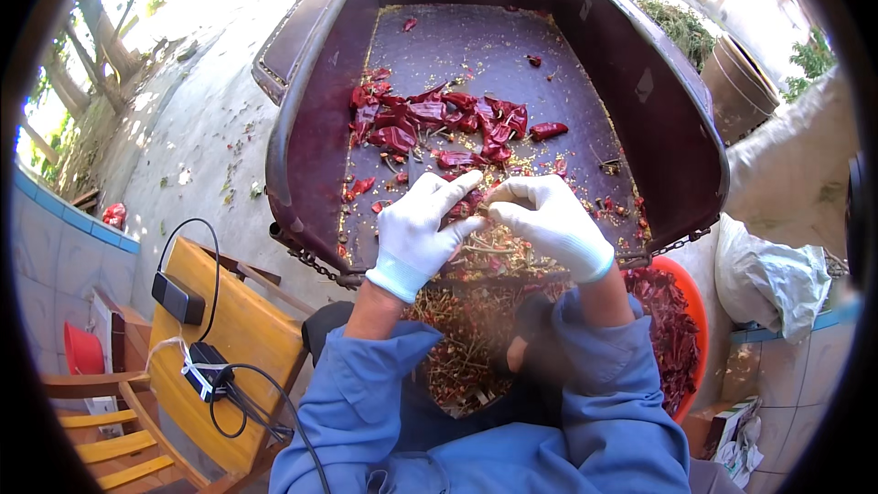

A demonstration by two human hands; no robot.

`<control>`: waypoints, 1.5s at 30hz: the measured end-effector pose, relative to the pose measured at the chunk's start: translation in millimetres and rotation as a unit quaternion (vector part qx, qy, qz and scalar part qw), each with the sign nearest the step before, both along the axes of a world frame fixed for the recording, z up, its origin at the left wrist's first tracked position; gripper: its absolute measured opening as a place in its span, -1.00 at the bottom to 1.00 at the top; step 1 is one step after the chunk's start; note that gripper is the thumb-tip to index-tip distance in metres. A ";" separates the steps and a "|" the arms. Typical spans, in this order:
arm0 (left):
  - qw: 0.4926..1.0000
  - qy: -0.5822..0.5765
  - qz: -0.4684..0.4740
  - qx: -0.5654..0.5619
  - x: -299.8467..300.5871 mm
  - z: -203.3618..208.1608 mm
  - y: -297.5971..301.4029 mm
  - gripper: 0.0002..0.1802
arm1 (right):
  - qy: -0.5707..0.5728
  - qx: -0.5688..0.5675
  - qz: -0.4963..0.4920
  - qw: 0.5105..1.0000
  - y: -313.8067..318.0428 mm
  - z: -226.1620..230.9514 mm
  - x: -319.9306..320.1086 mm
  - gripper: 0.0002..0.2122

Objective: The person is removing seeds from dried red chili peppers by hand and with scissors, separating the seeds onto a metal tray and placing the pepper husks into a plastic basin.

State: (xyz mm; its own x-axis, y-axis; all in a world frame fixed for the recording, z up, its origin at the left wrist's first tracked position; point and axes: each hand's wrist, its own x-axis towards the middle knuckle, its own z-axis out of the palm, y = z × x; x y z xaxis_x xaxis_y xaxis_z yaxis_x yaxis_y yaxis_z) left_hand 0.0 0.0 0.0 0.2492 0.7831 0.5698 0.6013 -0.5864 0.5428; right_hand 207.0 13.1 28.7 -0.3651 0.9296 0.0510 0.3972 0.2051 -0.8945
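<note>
Both my hands wear white knit gloves and meet over the near edge of a dark maroon cart bed (585, 128). My left hand (416, 224) is closed on a dried red chili pepper (463, 209), its thumb and fingers pinching it. From the right, my right hand (549, 224) pinches at the chili's end; its fingertips hide what exactly they grip. Just beyond the gloves lies a heap of dried red chilies (430, 116), with one whole chili (549, 131) to its right. A grey pointed piece (412, 166) shows beside my left fingers, its kind unclear. Seeds and stems are scattered around.
Below the cart's edge, between my legs, lies a pile of stems (457, 338). An orange-red tub (697, 311) of dried chilies stands at my right. A wooden bench (183, 311) with black adapters and cables is at my left. A chain (315, 265) hangs along the cart's edge.
</note>
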 end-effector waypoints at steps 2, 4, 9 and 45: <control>1.000 -0.014 -0.010 0.001 -0.3 0.4 0.9 -0.62 | 0.015 -0.007 0.003 1.000 -1.0 0.6 -1.0 -0.80; 0.998 -0.052 -0.006 -0.017 3.6 -2.6 -1.4 -0.66 | 0.012 -0.035 0.008 0.999 -1.9 5.2 0.4 -0.76; 0.993 -0.107 0.014 -0.049 -1.4 -2.6 1.7 -0.71 | 0.158 -0.075 -0.013 0.984 -5.4 18.0 -12.1 -0.62; 0.761 -0.535 -0.133 -0.342 -16.7 2.0 -9.7 -0.68 | -0.455 0.318 -0.282 0.783 128.0 -92.4 65.3 -0.69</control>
State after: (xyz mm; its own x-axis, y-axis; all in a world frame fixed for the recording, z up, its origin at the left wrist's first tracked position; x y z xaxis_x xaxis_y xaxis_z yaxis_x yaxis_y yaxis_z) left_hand -16.7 -9.7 2.0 0.1306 0.9906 0.0407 -0.4900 0.0288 0.8713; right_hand 272.3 141.2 -63.7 -0.0595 0.8482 0.5263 0.9982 0.0562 0.0224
